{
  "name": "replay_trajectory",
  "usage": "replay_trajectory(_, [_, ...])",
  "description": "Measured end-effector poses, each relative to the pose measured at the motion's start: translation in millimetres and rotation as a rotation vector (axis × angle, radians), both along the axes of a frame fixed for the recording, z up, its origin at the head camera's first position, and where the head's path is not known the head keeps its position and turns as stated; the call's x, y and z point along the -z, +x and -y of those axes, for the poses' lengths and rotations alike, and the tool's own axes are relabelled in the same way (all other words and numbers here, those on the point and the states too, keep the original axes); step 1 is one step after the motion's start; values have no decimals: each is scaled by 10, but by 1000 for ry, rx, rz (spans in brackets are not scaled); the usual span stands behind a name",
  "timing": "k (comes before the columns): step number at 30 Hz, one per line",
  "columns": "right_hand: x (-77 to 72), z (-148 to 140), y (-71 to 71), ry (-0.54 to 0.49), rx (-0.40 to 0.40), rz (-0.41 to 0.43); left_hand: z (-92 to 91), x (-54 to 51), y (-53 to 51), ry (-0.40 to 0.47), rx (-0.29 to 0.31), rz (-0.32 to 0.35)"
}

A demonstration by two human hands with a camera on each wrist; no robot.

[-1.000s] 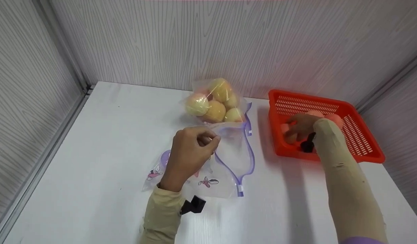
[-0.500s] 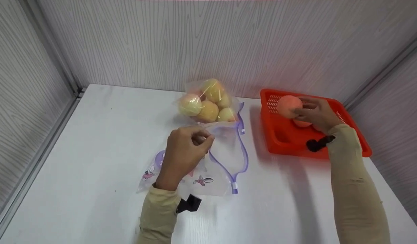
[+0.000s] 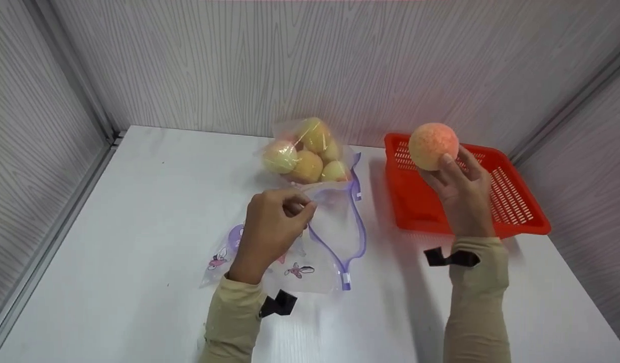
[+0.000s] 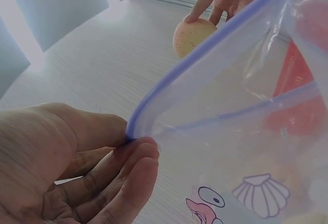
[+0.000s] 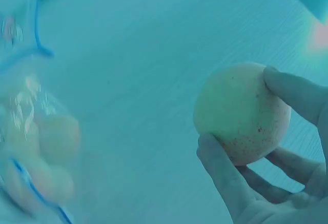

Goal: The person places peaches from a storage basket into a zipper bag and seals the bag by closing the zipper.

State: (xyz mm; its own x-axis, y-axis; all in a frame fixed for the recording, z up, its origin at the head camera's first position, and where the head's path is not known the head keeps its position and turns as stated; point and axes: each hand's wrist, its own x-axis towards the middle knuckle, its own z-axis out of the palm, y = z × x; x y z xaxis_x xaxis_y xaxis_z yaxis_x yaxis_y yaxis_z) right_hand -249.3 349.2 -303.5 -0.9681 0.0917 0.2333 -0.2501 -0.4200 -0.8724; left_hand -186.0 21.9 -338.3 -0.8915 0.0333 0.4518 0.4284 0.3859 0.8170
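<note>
My right hand (image 3: pixel 463 196) grips a round yellow-pink peach (image 3: pixel 434 146) by its sides, held up above the red basket. In the right wrist view, thumb and fingers curl around the peach (image 5: pixel 243 114). My left hand (image 3: pixel 274 227) pinches the purple zip edge of a clear printed zip bag (image 3: pixel 310 277). The left wrist view shows that pinch on the purple zip strip (image 4: pixel 174 75), with the bag's mouth spread apart. Several peaches (image 3: pixel 307 166) are bunched inside the clear plastic at the far end.
A red plastic basket (image 3: pixel 521 201) with slotted walls stands at the right of the white table (image 3: pixel 138 227). My right hand and arm hide part of its inside. Pale wood-grain panels (image 3: pixel 229 65) rise behind and at both sides.
My right hand has lifted the peach out of the basket, raising it and turning it toward the left. The left hand keeps its pinch on the bag.
</note>
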Motion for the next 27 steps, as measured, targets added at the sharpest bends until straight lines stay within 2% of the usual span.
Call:
replay_trajectory(5, [175,180,195,-158,-5,-21,-10,-14,50,7,3,0])
replay_trajectory(9, [266,265,322,-187,-30,-65,-15,-12,87,3,1,-5])
replay_trajectory(15, [227,376,434,-213,-60,-111,17,-25,128,7,7,-38])
replay_trajectory(23, [179,556,484,-109,-48,-140,137,-70,187,15,-2,-34])
replay_trajectory(27, [131,643,467,-58,-97,-142,186,-124,179,25,-12,-41])
